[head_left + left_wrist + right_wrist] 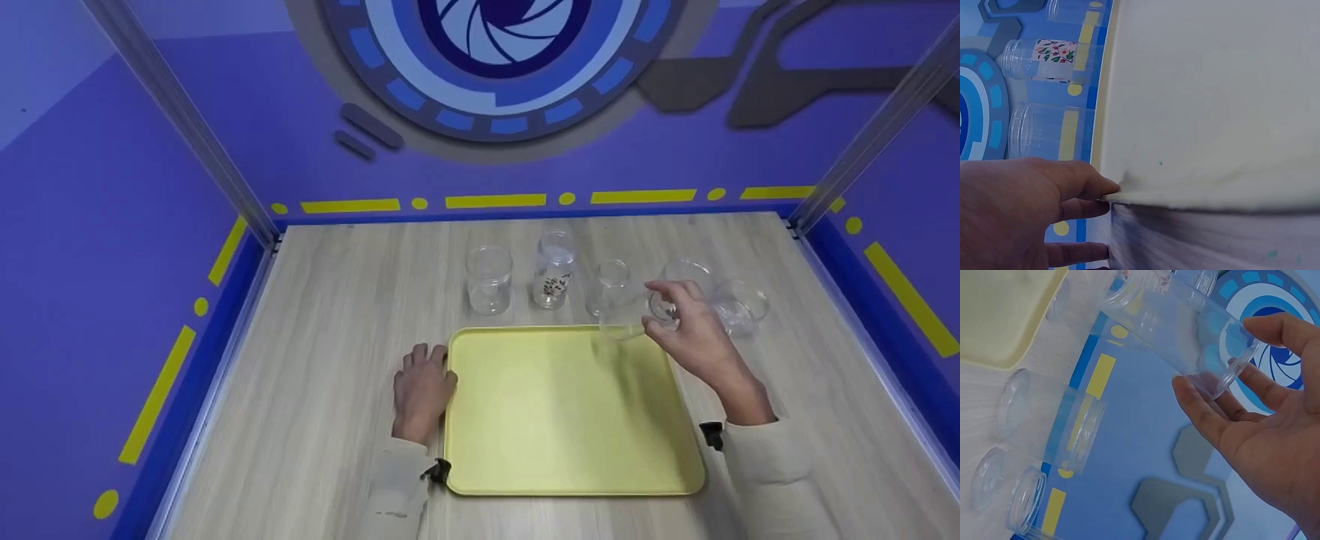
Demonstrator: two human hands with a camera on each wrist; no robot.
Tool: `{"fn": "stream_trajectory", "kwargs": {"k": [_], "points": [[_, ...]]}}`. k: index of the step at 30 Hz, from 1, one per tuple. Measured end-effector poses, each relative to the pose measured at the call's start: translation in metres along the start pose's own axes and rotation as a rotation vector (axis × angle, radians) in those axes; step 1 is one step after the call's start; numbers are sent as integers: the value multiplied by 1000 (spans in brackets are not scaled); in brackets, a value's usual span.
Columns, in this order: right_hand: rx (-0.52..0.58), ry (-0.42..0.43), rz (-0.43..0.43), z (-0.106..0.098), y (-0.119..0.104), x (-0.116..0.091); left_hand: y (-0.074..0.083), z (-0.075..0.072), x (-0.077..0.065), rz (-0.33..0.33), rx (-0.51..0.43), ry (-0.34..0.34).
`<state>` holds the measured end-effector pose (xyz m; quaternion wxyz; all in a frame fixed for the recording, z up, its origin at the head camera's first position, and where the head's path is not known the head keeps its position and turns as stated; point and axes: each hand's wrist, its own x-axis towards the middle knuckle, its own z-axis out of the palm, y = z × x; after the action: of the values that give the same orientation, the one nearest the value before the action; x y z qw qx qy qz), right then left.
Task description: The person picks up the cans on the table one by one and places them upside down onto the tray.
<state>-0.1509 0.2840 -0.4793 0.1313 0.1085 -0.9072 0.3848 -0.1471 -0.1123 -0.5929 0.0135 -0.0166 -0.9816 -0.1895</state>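
My right hand [694, 337] holds a clear jar [622, 319] by one end, tilted, above the far right part of a yellow tray [562, 420]. In the right wrist view, thumb and fingers grip that jar [1179, 332] around its near end. By the tray's far left corner, my left hand [424, 386] lies at the edge. Its thumb laps over the rim while the other fingers stay outside it, as the left wrist view shows of the hand [1022, 208] and tray [1213, 112].
Behind the tray stand a wide clear jar [489, 281], a jar with a flower print [555, 274] and a slimmer clear jar [611, 281]. More clear jars, one [688, 270] farther back and one [742, 304] at the right, are beyond my right hand. Walls enclose the wooden table [337, 300].
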Motion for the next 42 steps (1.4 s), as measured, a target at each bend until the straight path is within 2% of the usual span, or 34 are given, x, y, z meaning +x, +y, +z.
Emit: {"fn": "stream_trajectory", "kwargs": {"k": [8,16,20,42], "points": [[-44,-38,-17,-2,1,1,0,0,0,-8,-1,-1],[-57,-105,34,-5,2,3,0,1,-2,4,-10,20],[-53,-130,45,-6,3,4,0,0,-2,-6,-8,9],[-94,-186,37,-4,11,12,0,1,-1,-26,-16,-9]]}}
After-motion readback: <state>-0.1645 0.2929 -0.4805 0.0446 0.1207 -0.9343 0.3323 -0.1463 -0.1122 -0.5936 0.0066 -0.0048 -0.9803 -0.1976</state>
